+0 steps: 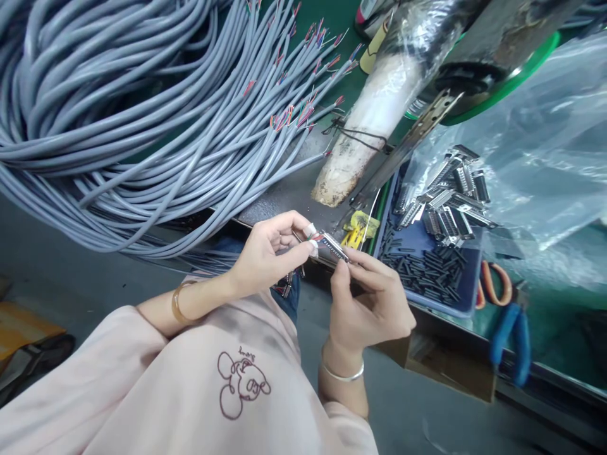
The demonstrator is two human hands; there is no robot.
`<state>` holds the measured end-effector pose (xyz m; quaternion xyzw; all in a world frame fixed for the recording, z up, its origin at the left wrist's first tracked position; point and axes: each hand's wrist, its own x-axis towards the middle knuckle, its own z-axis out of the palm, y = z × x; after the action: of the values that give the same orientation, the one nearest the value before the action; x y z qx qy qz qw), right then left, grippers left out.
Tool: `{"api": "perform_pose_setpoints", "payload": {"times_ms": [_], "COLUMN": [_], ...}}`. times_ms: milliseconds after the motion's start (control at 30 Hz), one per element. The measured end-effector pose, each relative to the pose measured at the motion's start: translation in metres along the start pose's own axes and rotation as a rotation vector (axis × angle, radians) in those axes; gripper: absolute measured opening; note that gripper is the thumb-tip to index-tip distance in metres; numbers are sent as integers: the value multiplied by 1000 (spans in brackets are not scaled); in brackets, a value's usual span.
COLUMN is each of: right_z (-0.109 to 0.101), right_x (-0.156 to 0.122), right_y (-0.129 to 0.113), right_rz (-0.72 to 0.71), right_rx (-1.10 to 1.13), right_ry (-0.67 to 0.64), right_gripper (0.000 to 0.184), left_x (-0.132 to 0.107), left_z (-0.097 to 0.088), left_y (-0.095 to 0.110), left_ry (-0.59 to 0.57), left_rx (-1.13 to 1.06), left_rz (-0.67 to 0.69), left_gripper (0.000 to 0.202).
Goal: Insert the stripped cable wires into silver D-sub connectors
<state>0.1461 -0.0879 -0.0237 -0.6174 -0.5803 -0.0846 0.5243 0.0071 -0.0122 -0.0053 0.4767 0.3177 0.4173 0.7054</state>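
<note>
My right hand [367, 303] pinches a small metal connector [334, 246] between thumb and fingers. My left hand [272, 249] is closed in a pinch on the coloured wire ends [317, 237] of a grey cable, right at the connector's end. Both hands meet just in front of the bench edge, above my lap. A large bundle of grey cables [118, 126] with stripped coloured tips lies to the upper left.
A blue tray [462, 297] holds metal connectors [450, 196] and black sleeve pieces [427, 265]. Blue-handled pliers [512, 335] and orange-handled scissors [496, 284] lie on the green bench. A wrapped white post [374, 120], a solder reel and clear plastic bags [545, 139] stand behind.
</note>
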Motion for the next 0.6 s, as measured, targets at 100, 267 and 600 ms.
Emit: {"api": "perform_pose_setpoints", "payload": {"times_ms": [100, 267, 600], "right_z": [-1, 0, 1], "right_x": [-2, -4, 5], "right_y": [0, -1, -1], "right_rz": [170, 209, -20], "right_rx": [122, 179, 27], "right_ry": [-11, 5, -105], "right_gripper": [14, 14, 14], "left_x": [-1, -3, 6], "left_z": [-4, -6, 10], "left_y": [4, 3, 0], "left_ry": [-71, -80, 173], "left_rx": [-78, -133, -55], "left_rz": [-94, -214, -52], "left_gripper": [21, 28, 23]}}
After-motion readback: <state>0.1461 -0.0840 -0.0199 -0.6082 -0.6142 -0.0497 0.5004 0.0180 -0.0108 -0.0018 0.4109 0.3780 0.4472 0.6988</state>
